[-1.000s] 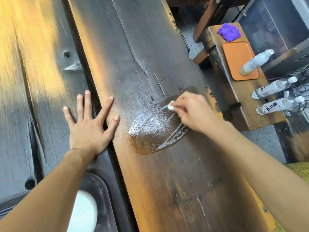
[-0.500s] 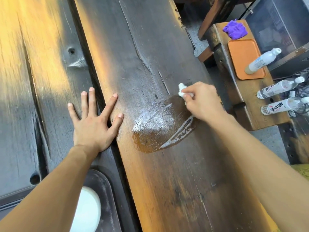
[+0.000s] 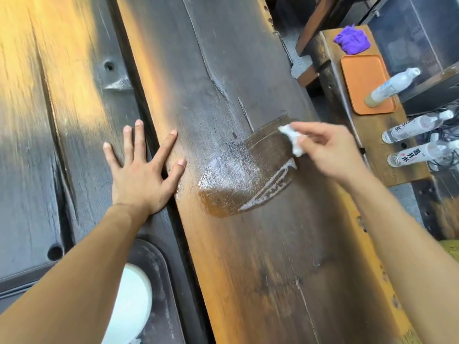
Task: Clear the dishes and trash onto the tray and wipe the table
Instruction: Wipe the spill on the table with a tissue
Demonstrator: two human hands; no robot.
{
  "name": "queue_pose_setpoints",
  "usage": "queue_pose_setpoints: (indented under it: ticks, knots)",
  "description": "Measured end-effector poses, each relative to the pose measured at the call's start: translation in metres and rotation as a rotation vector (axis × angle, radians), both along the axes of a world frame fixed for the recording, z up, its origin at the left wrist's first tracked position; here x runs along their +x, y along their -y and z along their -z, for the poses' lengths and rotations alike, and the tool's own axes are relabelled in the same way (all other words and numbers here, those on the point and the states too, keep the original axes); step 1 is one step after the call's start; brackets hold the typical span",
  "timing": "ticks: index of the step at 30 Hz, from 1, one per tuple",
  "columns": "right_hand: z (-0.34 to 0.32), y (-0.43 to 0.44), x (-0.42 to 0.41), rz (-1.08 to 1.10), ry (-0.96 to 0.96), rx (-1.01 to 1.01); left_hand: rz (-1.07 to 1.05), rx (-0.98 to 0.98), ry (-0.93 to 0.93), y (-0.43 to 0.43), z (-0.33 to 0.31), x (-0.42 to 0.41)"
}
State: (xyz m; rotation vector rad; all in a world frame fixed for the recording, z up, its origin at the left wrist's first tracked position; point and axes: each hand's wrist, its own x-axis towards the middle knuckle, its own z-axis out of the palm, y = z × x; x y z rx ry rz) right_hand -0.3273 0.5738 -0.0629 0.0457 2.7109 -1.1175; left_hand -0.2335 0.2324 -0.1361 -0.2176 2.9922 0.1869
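My right hand pinches a small crumpled white tissue at the far right edge of a wet, shiny smear on the dark wooden table. My left hand lies flat with fingers spread across the gap between two planks, left of the smear. At the bottom left a dark tray holds a white dish, partly hidden under my left forearm.
A wooden bench to the right carries an orange tray, a purple cloth and three plastic bottles. The table's right edge runs just beyond my right hand. Sunlit planks lie to the left.
My right hand swept the tissue away from me and to the right across the wet patch, which has spread that way. My left hand stayed planted.
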Motion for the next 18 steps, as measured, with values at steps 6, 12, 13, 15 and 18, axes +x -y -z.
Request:
queue_pose_setpoints:
  ticks: [6,12,13,15,18]
  knots:
    - [0.019,-0.02,0.012,-0.115,0.013,0.287,-0.008,0.002,0.0,0.0,0.0,0.001]
    - [0.022,0.041,0.085,-0.322,-0.091,0.218,-0.011,0.002,0.006,0.0,0.001,0.001]
    - [0.022,0.054,0.1,-0.385,-0.095,0.181,-0.011,0.003,0.004,0.0,0.001,0.001]
    - [0.026,0.079,0.128,-0.505,-0.07,0.125,-0.012,0.005,0.009,0.0,0.0,0.001]
    - [0.021,0.098,0.139,-0.524,0.039,0.019,-0.015,0.011,0.005,0.0,-0.001,0.002]
